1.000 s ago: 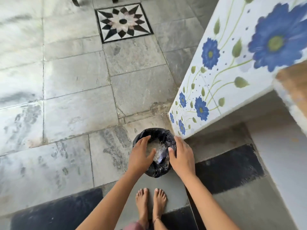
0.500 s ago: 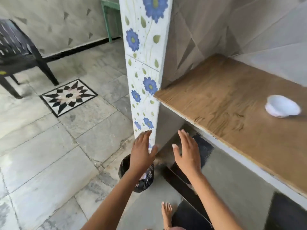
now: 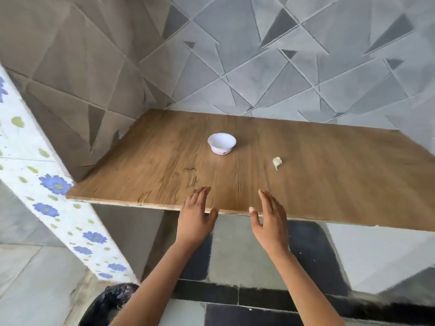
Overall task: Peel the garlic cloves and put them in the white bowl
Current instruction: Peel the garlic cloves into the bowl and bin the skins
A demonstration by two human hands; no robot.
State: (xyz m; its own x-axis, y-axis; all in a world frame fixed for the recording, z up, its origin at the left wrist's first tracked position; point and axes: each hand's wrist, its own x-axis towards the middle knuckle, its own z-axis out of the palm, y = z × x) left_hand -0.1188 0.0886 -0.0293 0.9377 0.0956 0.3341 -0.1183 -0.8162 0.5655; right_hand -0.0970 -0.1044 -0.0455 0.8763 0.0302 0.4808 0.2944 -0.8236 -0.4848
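A small white bowl (image 3: pixel 221 143) stands near the middle of the wooden counter (image 3: pixel 329 184), with something pale yellow at its bottom. One garlic clove (image 3: pixel 277 162), still in its skin, lies on the wood to the right of the bowl. My left hand (image 3: pixel 195 218) and my right hand (image 3: pixel 270 218) hover over the counter's front edge with fingers straight and spread. Both hands are empty and well short of the bowl and the clove.
A black-lined bin (image 3: pixel 108 304) sits on the floor at the lower left, below my left forearm. A white pillar with blue flowers (image 3: pixel 47 189) borders the counter's left end. Grey patterned tiles (image 3: pixel 259 67) form the wall behind.
My view has swung up from the bin on the floor to the counter. Both hands have lifted away from the bin and now reach over the counter's front edge.
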